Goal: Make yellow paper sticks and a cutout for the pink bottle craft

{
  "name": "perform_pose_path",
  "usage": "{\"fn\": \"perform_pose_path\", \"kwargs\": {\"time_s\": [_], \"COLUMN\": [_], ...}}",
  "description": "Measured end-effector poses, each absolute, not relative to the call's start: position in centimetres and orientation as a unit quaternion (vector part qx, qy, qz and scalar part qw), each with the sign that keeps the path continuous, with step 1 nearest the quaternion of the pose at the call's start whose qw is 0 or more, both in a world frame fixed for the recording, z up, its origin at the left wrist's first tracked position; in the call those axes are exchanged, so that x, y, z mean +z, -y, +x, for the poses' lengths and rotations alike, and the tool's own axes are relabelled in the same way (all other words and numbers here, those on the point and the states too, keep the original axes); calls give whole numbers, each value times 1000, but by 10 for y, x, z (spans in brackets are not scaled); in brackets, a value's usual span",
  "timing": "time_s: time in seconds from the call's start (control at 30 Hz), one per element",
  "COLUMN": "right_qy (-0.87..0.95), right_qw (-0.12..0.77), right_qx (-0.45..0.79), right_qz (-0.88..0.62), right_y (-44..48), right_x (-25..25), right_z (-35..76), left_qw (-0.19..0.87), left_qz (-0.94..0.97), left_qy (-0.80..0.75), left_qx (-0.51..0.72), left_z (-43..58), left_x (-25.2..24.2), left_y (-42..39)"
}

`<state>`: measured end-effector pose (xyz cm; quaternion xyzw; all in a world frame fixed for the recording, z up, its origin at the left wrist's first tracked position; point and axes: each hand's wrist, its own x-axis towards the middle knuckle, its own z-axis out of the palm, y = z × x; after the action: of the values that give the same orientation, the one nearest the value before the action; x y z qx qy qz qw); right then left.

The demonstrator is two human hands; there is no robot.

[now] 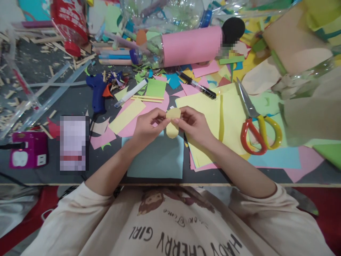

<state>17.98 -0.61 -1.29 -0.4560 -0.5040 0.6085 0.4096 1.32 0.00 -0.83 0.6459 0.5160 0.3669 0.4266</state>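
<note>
A small yellow paper piece (172,132) with rounded ends is pinched between my two hands, above a light blue sheet (157,160). My left hand (150,124) grips its left edge between thumb and fingers. My right hand (195,122) pinches the right edge, and both thumbs meet near its middle. Beyond the hands lies pink paper (157,110). To the left rests a yellow paper strip (127,116), and a stack of yellow sheets (207,156) extends under my right forearm.
Scissors (254,119) with red and yellow handles lie at right. A blue glue gun (98,90), a white marker (131,93) and a black marker (198,85) lie beyond. A pink-wrapped bottle (191,46) lies farther back. A purple power socket (29,151) sits at left.
</note>
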Motion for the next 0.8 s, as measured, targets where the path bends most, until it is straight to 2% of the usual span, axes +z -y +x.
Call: {"fn": "perform_pose_path", "kwargs": {"time_s": [0.6, 0.8], "right_qy": [537, 494], "right_qw": [375, 406], "right_qx": [598, 621], "right_qz": [-462, -453], "right_y": [5, 5], "right_x": [-6, -10], "right_z": [183, 181], "left_qw": [387, 386], "left_qz": [688, 679], "left_qy": [-507, -508], "left_qx": [346, 364], "left_z": [13, 12], "left_x": [-5, -6], "left_y": [0, 0]}}
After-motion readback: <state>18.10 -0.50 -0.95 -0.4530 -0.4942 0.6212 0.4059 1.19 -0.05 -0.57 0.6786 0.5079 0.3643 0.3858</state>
